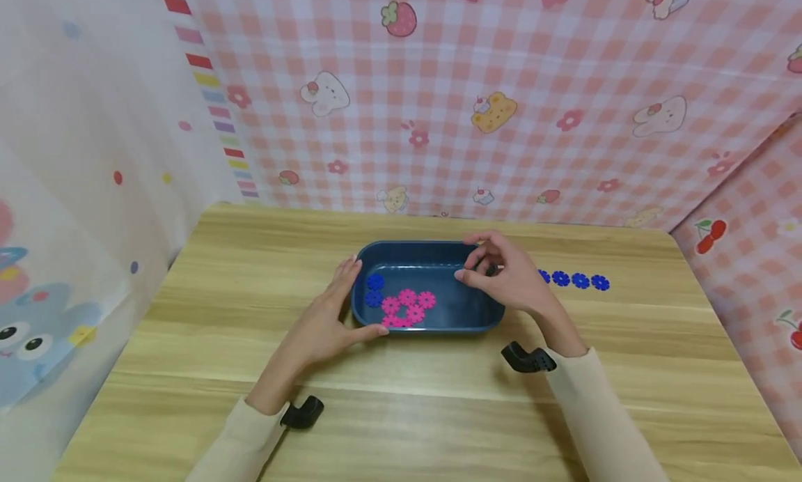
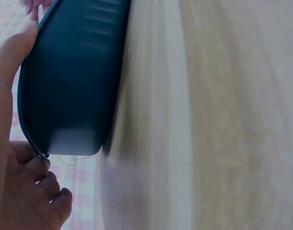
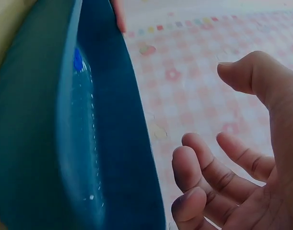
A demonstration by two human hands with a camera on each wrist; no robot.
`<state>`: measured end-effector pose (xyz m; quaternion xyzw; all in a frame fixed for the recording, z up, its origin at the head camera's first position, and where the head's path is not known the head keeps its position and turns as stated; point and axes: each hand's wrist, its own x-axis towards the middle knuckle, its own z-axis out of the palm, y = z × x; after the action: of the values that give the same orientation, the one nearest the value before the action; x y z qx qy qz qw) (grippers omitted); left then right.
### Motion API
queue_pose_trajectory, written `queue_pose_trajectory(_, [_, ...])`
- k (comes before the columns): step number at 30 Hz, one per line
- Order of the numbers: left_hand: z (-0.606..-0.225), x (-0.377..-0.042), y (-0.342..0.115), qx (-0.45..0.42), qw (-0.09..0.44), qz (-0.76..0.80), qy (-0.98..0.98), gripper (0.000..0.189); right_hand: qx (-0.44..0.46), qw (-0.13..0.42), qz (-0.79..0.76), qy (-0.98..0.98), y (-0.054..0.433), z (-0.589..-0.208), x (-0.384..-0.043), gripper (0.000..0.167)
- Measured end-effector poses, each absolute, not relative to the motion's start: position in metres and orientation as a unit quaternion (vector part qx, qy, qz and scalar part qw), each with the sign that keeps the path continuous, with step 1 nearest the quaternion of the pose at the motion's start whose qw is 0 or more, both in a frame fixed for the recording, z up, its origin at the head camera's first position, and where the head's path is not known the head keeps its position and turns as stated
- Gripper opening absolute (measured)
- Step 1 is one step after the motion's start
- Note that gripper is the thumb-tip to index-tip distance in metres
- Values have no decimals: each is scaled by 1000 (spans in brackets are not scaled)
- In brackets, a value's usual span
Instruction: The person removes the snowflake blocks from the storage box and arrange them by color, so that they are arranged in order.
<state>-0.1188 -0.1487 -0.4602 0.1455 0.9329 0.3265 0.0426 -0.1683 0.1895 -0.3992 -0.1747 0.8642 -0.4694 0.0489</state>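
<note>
A dark blue rectangular tray (image 1: 447, 320) stands on the table. Inside it, at the left, lie two blue flower-shaped discs (image 1: 374, 282) and, beside them, several pink flower-shaped discs (image 1: 408, 297). My left hand (image 1: 322, 325) holds the tray's left end, thumb at the front rim and fingers at the left side. Over the tray's right end hovers my right hand (image 1: 504, 273), its fingers loosely bent. The right wrist view shows a gap between its thumb and fingertips (image 3: 186, 167), with nothing in it. Right of that hand, several more blue flower-shaped discs (image 1: 580, 281) lie in a row.
The wood-grain table (image 1: 426, 412) reaches back to a pink checked cloth (image 1: 438, 71). A white patterned cloth (image 1: 94, 120) hangs at the left, and another checked cloth (image 1: 752, 259) at the right. Each wrist carries a black camera mount (image 1: 528, 358).
</note>
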Motion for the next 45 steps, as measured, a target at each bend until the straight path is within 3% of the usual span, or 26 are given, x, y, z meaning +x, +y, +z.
queue_pose_trajectory(30, [-463, -119, -149, 143, 46, 333, 931, 119, -305, 158, -347, 873, 119, -382, -220, 60])
queue_pose_trajectory(45, [-462, -119, -151, 148, 42, 331, 931, 120, -399, 192, -309, 842, 88, -403, -237, 57])
